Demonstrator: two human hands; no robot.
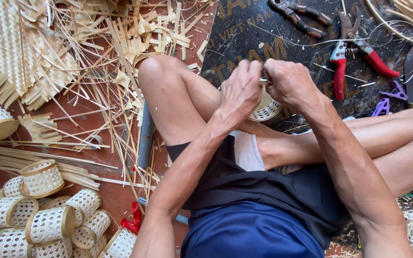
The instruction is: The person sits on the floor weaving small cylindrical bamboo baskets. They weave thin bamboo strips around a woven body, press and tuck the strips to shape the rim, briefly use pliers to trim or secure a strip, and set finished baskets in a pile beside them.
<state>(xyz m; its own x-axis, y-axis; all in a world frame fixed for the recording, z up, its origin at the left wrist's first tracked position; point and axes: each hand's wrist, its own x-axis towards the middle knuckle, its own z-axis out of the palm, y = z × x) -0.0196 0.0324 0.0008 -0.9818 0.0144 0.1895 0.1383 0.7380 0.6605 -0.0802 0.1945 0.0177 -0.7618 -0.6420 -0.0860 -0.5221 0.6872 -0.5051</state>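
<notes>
At 7 o'clock, finished pale woven bamboo cylinders [48, 224] lie heaped on the floor. At centre, your left hand [240, 91] and right hand [288, 83] close together on a small round woven bamboo basket [266, 109]. At 1 o'clock lie red-handled pruning shears [354, 52].

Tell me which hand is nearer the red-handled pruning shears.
Right. The right hand works at the small woven basket just left of the red-handled shears; the left hand sits farther left.
</notes>
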